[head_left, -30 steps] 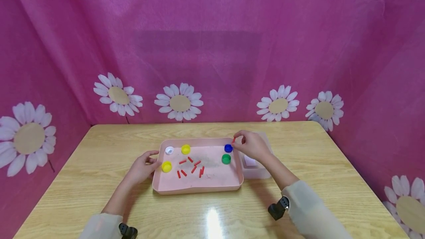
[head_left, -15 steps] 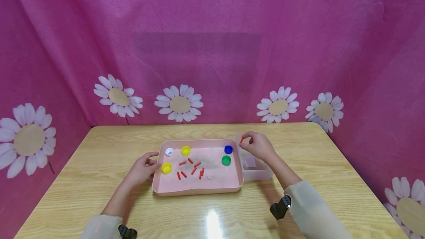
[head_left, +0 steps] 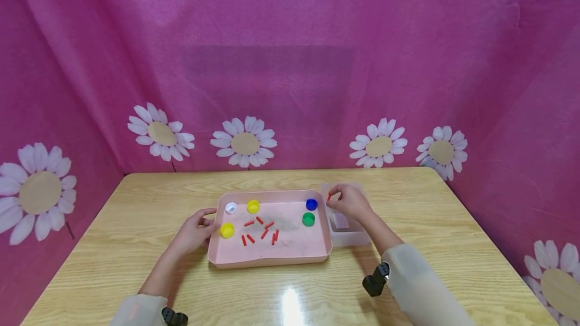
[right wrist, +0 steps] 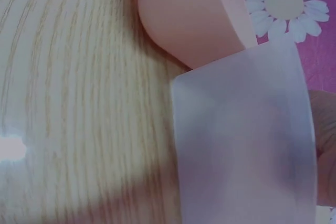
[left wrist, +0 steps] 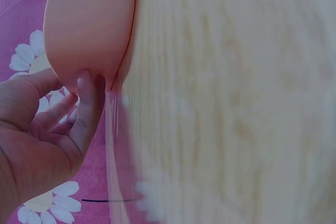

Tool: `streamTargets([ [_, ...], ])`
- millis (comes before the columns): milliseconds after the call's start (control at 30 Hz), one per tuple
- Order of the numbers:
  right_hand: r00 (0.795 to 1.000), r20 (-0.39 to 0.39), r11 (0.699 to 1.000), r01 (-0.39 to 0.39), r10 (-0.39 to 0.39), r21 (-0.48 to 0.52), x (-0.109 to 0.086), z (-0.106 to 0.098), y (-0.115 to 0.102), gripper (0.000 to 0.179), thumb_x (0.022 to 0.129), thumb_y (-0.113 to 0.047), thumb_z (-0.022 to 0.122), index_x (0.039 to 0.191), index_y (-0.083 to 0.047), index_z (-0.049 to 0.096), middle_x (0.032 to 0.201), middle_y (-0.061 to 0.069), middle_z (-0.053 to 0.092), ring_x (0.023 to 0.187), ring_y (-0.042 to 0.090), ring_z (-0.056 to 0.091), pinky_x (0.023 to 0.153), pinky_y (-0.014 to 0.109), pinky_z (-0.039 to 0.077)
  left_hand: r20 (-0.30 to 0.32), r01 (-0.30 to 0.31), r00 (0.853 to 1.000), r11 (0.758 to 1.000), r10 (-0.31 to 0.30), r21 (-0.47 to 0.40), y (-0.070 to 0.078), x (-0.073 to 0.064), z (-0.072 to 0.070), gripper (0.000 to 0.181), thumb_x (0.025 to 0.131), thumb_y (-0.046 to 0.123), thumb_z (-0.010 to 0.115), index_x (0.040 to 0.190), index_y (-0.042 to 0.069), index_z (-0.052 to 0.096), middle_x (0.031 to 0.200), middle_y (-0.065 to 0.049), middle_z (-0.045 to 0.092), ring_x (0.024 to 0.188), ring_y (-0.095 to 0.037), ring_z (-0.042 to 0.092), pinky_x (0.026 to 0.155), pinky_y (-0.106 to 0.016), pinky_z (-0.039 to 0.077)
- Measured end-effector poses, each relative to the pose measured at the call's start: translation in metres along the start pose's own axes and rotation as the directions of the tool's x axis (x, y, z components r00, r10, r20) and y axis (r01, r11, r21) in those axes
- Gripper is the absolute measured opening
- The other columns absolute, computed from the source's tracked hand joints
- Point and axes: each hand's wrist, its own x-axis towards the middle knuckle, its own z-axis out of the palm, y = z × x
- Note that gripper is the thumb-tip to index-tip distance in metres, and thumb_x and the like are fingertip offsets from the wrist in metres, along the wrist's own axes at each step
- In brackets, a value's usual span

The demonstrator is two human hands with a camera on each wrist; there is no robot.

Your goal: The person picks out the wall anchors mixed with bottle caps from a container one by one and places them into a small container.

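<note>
In the head view my left hand [head_left: 192, 234] holds the left wall of a pink tray [head_left: 272, 260]. The left wrist view has its thumb at the rim and fingers [left wrist: 89, 111] against the outer side. Inside the tray lie several short red sticks [head_left: 265, 233], two yellow caps [head_left: 227, 230], a white cap [head_left: 231, 208], a blue cap [head_left: 311, 205] and a green cap [head_left: 308, 219]. My right hand [head_left: 352, 202] pinches one red stick [head_left: 329, 197] above the far part of a translucent box [head_left: 355, 239]. The box wall hides most of that hand in the right wrist view.
The translucent box stands right against the tray's right side, with a pale lilac block [head_left: 341, 221] inside. Both rest on a wooden table [head_left: 254, 296]. A pink curtain [head_left: 290, 79] with daisies hangs behind and at both sides.
My right hand has carried the red stick from beside the blue cap rightward over the translucent box, then slightly down. The left hand stays at the tray.
</note>
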Motion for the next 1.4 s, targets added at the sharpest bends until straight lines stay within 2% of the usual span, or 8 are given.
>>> streamTargets([
  [233, 0.999, 0.022, 1.0, -0.027, 0.027, 0.004, 0.001, 0.004, 0.006, 0.025, 0.081, -0.019, 0.069, 0.102, -0.004, 0.066, 0.093, 0.011, 0.065, 0.074, 0.019, 0.053, 0.06, 0.026, 0.044, -0.006, 0.0, 1.0, 1.0, 0.0, -0.001, 0.001, 0.0, 0.001, 0.049, 0.092, 0.012, 0.057, 0.137, 0.002, 0.04, 0.104, -0.02, 0.056, 0.074, -0.017, 0.058, 0.058, -0.028, 0.054],
  [600, 0.993, 0.065, 0.994, -0.104, 0.101, 0.032, 0.001, 0.008, 0.007, 0.032, 0.084, -0.019, 0.067, 0.112, -0.004, 0.062, 0.096, 0.011, 0.064, 0.081, 0.02, 0.055, 0.065, 0.028, 0.047, -0.008, 0.015, 1.0, 1.0, -0.015, 0.005, -0.001, 0.0, 0.001, 0.049, 0.092, 0.012, 0.057, 0.137, 0.003, 0.04, 0.105, -0.02, 0.055, 0.075, -0.018, 0.058, 0.059, -0.03, 0.054],
  [700, 0.996, 0.044, 0.997, -0.081, 0.08, 0.013, 0.001, 0.005, 0.006, 0.031, 0.083, -0.019, 0.068, 0.11, -0.003, 0.063, 0.093, 0.01, 0.065, 0.08, 0.02, 0.055, 0.064, 0.027, 0.046, -0.004, 0.019, 1.0, 1.0, -0.019, -0.001, 0.0, -0.001, 0.001, 0.049, 0.092, 0.012, 0.057, 0.137, 0.003, 0.04, 0.105, -0.02, 0.055, 0.075, -0.018, 0.058, 0.06, -0.03, 0.055],
  [967, 0.999, -0.029, 0.999, 0.037, -0.037, -0.021, -0.002, -0.005, 0.003, 0.028, 0.082, -0.017, 0.066, 0.104, -0.001, 0.066, 0.08, 0.01, 0.064, 0.071, 0.017, 0.055, 0.057, 0.025, 0.045, 0.016, -0.005, 1.0, 1.0, 0.005, -0.023, 0.001, -0.002, 0.0, 0.05, 0.093, 0.013, 0.056, 0.138, 0.0, 0.037, 0.108, -0.024, 0.056, 0.071, -0.017, 0.06, 0.058, -0.032, 0.055],
  [1200, 0.998, -0.061, 0.999, 0.033, -0.033, 0.002, -0.009, -0.011, -0.006, 0.028, 0.083, -0.023, 0.067, 0.104, -0.005, 0.068, 0.079, 0.008, 0.063, 0.068, 0.016, 0.054, 0.056, 0.024, 0.044, 0.014, 0.011, 1.0, 1.0, -0.011, -0.011, 0.002, -0.003, 0.0, 0.05, 0.093, 0.013, 0.056, 0.138, 0.002, 0.038, 0.108, -0.022, 0.055, 0.073, -0.017, 0.059, 0.06, -0.03, 0.055],
  [1400, 0.991, -0.091, 0.996, 0.094, -0.094, -0.003, -0.014, -0.01, -0.017, 0.028, 0.082, -0.026, 0.068, 0.101, -0.005, 0.069, 0.073, 0.005, 0.062, 0.064, 0.015, 0.052, 0.055, 0.024, 0.042, 0.015, 0.01, 1.0, 1.0, -0.01, -0.009, 0.003, -0.004, 0.0, 0.05, 0.093, 0.013, 0.056, 0.138, 0.002, 0.038, 0.107, -0.022, 0.055, 0.073, -0.018, 0.059, 0.06, -0.03, 0.055],
])
